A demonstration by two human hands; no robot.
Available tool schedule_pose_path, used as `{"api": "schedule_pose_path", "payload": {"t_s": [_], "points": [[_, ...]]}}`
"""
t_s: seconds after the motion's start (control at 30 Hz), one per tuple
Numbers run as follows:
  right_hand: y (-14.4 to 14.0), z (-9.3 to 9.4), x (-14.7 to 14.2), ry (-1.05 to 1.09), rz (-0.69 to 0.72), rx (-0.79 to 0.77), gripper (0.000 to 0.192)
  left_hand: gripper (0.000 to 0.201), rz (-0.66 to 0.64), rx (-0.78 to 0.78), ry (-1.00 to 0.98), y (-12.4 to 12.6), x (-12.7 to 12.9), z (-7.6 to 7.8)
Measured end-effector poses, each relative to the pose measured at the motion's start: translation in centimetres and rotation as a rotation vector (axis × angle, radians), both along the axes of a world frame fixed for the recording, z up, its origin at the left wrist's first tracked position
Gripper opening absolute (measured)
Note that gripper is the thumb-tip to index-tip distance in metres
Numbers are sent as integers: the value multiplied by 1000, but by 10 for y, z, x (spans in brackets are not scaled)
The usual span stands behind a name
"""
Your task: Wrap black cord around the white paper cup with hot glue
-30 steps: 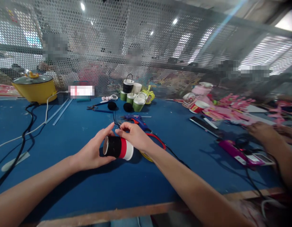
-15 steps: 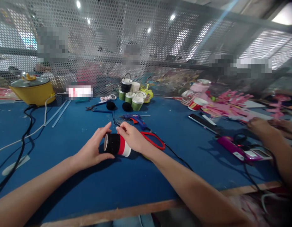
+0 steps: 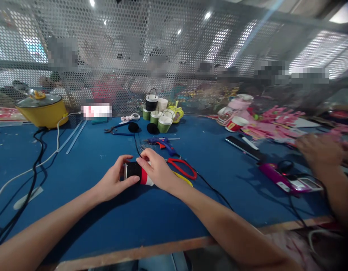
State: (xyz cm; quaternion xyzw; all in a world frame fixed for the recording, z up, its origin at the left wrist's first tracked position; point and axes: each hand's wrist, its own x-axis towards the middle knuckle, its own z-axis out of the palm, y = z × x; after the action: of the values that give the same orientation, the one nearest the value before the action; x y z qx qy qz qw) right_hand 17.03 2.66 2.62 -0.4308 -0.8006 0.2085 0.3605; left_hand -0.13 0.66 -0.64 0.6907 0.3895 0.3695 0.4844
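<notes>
A small paper cup wrapped in black with a red band and a white rim end (image 3: 137,174) lies on its side on the blue felt-covered table (image 3: 111,222), and everything else is easiest placed from it. The left hand (image 3: 113,182) cradles the cup's open end from the near side, thumb over the top and fingers curled under, apparently to keep it from rolling. The right hand (image 3: 158,171) clasps the cup from the other side and covers much of the red band; its fingertips press down on the black wrapping, which looks like smoothing or holding the covering against the cup wall. Both hands are closed on the cup, neither is loose.

Just right of the cup, partly under the right wrist, lie red-handled scissors (image 3: 183,168) beside a yellow loop. Just beyond the cup sits a blue hot-glue gun (image 3: 162,143), its black cord running past the cup, presumably kept within easy reach. Farther beyond stands a cluster of finished green and black paper cups with wire handles (image 3: 158,113), with two black pompoms (image 3: 142,127) in front of them. Far to the left of the cup is a yellow electric pot with a glass lid (image 3: 42,111). Well to the right, a co-worker's hand (image 3: 322,152) hovers over pink paper pieces near a magenta device (image 3: 286,180).
</notes>
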Motion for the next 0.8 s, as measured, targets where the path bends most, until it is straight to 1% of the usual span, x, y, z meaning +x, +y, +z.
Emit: {"api": "schedule_pose_path", "payload": {"t_s": [0.13, 0.3, 0.6, 0.73, 0.8], "points": [[3, 4, 4, 70, 31, -86, 16, 47, 20, 66, 93, -2, 0, 4], [4, 5, 5, 94, 45, -183, 16, 43, -24, 122, 150, -4, 0, 7], [7, 0, 4, 90, 22, -177, 17, 44, -34, 141, 99, -1, -1, 4], [9, -5, 4, 100, 49, -211, 18, 44, -37, 140, 85, 0, -2, 3], [10, -7, 4, 93, 49, -200, 18, 44, -37, 122, 85, 0, -2, 4]]}}
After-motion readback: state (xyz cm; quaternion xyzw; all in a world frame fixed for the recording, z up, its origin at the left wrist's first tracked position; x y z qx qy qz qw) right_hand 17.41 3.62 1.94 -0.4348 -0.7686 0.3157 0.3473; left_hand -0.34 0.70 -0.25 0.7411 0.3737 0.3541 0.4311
